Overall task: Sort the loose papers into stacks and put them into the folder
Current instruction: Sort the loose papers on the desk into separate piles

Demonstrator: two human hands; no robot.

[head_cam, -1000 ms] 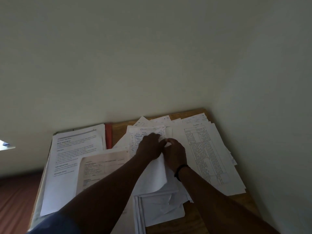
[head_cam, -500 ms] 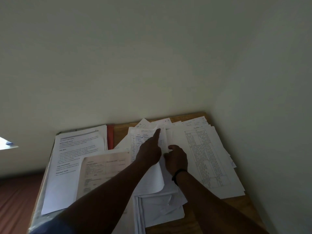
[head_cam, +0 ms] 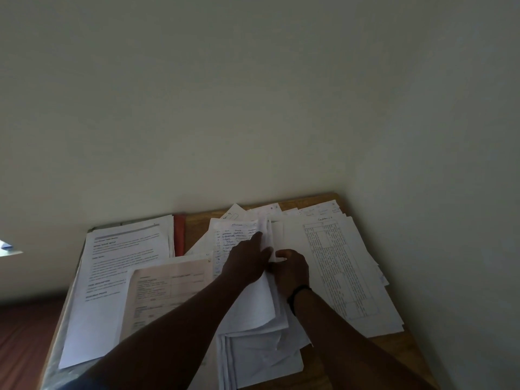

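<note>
Since half a second ago the left hand (head_cam: 247,263) has flattened from a pointing pose; its fingers now lie straight on the handwritten sheet (head_cam: 233,237), fingertips toward the wall. Left grip: apart, pressing, holding nothing. The right hand (head_cam: 291,270) sits just beside it, fingers curled at the raised edges of the middle stack (head_cam: 267,311); whether that grip is clamped on a sheet cannot be told. A dark band (head_cam: 298,295) circles the right wrist.

The middle stack runs with its long axis from the near counter edge toward the wall, top sheet curling upward along its right side. To the right, a table-printed sheet (head_cam: 334,271) lies on fanned papers, long axis likewise toward the wall, slightly slanted. To the left, a pinkish form (head_cam: 168,288) overlaps a printed text page (head_cam: 123,263). A red folder (head_cam: 179,235) edge shows behind that page. All rest on the wooden counter (head_cam: 197,223), set into a wall corner.
</note>
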